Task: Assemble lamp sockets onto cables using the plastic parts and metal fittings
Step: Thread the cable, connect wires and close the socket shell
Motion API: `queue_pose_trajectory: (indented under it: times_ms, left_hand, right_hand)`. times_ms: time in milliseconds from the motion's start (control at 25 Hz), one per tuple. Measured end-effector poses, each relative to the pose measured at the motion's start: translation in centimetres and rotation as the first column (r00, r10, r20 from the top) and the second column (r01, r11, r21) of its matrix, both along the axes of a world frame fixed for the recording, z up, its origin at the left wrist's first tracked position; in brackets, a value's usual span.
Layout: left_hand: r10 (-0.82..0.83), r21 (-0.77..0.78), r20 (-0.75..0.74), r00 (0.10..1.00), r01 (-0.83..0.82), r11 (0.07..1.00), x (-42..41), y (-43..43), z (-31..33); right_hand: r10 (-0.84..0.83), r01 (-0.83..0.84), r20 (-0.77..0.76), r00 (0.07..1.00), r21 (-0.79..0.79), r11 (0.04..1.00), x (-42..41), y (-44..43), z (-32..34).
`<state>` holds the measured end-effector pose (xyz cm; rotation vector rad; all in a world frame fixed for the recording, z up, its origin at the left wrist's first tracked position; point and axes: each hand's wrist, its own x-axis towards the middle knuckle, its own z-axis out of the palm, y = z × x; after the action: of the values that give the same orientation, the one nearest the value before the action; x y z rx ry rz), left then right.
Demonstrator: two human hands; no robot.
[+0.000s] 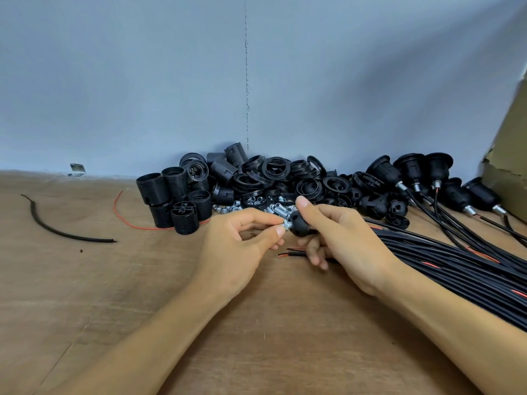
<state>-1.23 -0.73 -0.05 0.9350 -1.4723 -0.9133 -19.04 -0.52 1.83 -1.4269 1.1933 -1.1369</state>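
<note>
My left hand (242,246) pinches one metal fitting (285,225) between thumb and forefinger, at the tip of one black socket cap (302,223). My right hand (342,235) grips this cap with curled fingers, thumb up. Both hover over the middle of the tabletop (114,280). Just under them lies one cable end (291,254). Toward the far edge is a pile of loose fittings (256,205), threaded barrels (174,195) and rings (276,169), too many to count. At the far right corner I count five finished sockets (410,166), and a cable bundle (456,266) lies by the right edge.
</note>
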Motion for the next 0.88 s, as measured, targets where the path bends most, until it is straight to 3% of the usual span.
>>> queue_pose_trajectory:
  times_ms: [120,240,360,640,880]
  left_hand:
    - [-0.023,0.003,-0.004,1.0,0.023,1.0,-0.1,0.1,0.0]
    - [-0.028,-0.012,0.004,1.0,0.028,1.0,-0.2,0.3,0.2]
    - [-0.04,-0.013,-0.005,0.999,0.04,0.999,-0.1,0.3,0.3]
    - [-0.014,0.073,-0.143,0.99,0.025,0.997,-0.6,0.1,0.0]
    - [0.142,0.125,-0.186,0.972,-0.12,0.985,0.1,-0.7,-0.1]
  right_hand:
    - [-0.048,0.056,-0.061,0.997,0.139,0.989,-0.1,0.0,0.4]
    - [0.032,-0.065,0.092,0.995,0.382,0.922,-0.6,0.0,1.4]
    - [0.096,-0.172,0.182,0.979,0.465,0.868,-0.8,-0.1,1.5]
    - [-0.035,0.016,0.143,0.989,0.135,0.991,0.4,-0.2,0.3]
    - [0.144,-0.149,0.156,0.977,0.018,0.989,0.2,0.3,0.7]
